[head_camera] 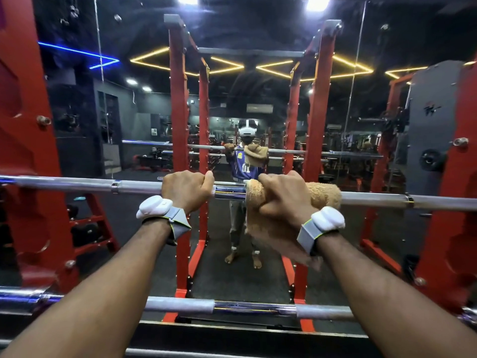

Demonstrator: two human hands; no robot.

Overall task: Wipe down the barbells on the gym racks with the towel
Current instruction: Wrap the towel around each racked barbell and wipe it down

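A silver barbell (pixel 77 183) runs across the view at chest height on the red rack. My left hand (pixel 187 188) grips the bare bar just left of its shiny middle section. My right hand (pixel 280 196) grips a tan towel (pixel 321 195) wrapped round the bar right of the middle; a loose end of the towel hangs below my wrist. A second barbell (pixel 253 307) lies lower down, close to me.
Red rack uprights (pixel 24 151) stand at left and right (pixel 454 177). A mirror wall ahead reflects the rack (pixel 178 104) and a person in a headset (pixel 247 151). Weight plates sit on a low red shelf (pixel 87 232) at left.
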